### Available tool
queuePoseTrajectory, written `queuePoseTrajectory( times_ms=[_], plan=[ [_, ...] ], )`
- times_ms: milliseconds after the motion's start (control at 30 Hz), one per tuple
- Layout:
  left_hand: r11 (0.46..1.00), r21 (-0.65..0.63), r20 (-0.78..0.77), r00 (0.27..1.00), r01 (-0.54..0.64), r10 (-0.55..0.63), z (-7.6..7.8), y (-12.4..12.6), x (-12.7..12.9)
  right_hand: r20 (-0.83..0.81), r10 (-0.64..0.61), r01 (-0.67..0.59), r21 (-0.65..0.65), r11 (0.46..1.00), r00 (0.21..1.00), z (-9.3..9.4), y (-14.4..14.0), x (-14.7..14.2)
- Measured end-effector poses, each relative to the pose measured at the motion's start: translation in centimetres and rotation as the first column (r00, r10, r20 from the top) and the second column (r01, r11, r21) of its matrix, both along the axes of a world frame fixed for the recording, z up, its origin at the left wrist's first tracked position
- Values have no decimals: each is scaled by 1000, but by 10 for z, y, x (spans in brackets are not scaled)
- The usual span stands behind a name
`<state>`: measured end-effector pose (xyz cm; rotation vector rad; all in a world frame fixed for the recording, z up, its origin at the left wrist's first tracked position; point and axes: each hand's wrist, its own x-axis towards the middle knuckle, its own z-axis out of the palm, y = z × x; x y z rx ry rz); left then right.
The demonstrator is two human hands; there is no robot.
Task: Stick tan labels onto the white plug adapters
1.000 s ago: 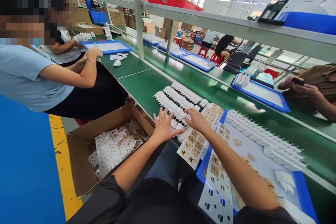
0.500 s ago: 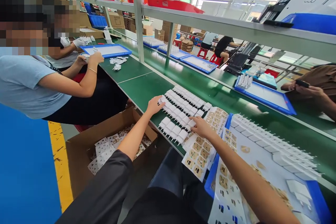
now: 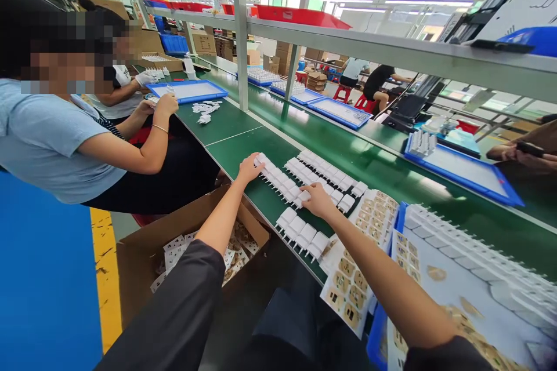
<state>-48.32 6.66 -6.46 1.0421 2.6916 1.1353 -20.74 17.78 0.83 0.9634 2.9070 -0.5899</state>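
Note:
A row of white plug adapters (image 3: 278,179), small boxy pieces with thin pins, lies across the green bench between my two hands. My left hand (image 3: 249,168) is closed round the far left end of this row. At its near right end my right hand (image 3: 319,199) presses with bent fingers, so the row is squeezed between both hands. Further rows of white adapters (image 3: 324,168) lie just beyond. A short group of adapters (image 3: 301,231) sits at the front edge, pins toward me. Sheets of tan stickers (image 3: 348,284) lie beside my right forearm.
A blue-rimmed tray (image 3: 376,333) at right holds adapters and sticker scraps. Below the bench edge stands a cardboard box (image 3: 143,255) with used sheets. A co-worker in light blue (image 3: 56,133) sits at left by another blue tray (image 3: 209,93). A shelf post (image 3: 241,40) rises behind.
The row between my hands has slid left, away from the rows behind it, leaving a wider green gap. Both hands moved with it. The camera view has shifted slightly.

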Motion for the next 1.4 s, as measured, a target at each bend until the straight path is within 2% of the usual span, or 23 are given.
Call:
queuePoseTrajectory(
  times_ms=[300, 433, 533, 600, 667, 767, 833, 933, 1000, 1067, 1133, 1200, 1300, 1400],
  plan=[
    [990, 30, 8, 990, -138, 138, 3, 14, -83, -63, 0, -1, -14, 1000, 998, -4, -3, -92],
    [978, 112, -20, 984, -175, 178, 2, 26, -116, -99, -10, 7, -25, 1000, 995, -8, -4, -127],
    [956, 215, -42, 976, -200, 214, -2, 32, -131, -116, -15, 11, -38, 999, 993, -8, -7, -148],
    [929, 293, -48, 967, -227, 251, -7, 33, -137, -125, -6, 0, -47, 999, 992, -3, -9, -155],
    [894, 366, -41, 956, -258, 292, -11, 31, -141, -134, 17, -24, -51, 998, 991, 5, -6, -150],
    [852, 443, -34, 944, -280, 328, -14, 25, -143, -141, 27, -33, -41, 999, 990, 22, 14, -110],
    [844, 472, -59, 946, -254, 318, -12, 23, -138, -127, -49, 46, -25, 999, 991, 33, 37, -62],
    [864, 481, -150, 957, -150, 250, -3, 23, -118, -73, -266, 264, -29, 964, 961, 40, 73, 18],
    [899, 436, -234, 961, -29, 144, 5, 28, -94, -5, -398, 396, -91, 914, 917, 34, 87, 60],
    [932, 336, -316, 949, 135, -23, 12, 37, -62, 64, -489, 491, -198, 848, 870, 23, 93, 86],
    [935, 196, -365, 907, 294, -209, 18, 49, -27, 94, -539, 539, -306, 784, 837, 12, 91, 95],
    [919, 59, -373, 862, 391, -342, 22, 62, 5, 89, -566, 551, -395, 735, 820, 6, 89, 93],
    [892, -109, -341, 826, 440, -449, 25, 78, 40, 86, -591, 553, -479, 681, 802, 4, 89, 86],
    [870, -228, -294, 821, 438, -490, 29, 86, 55, 98, -614, 568, -516, 642, 783, 6, 95, 83]
  ],
)
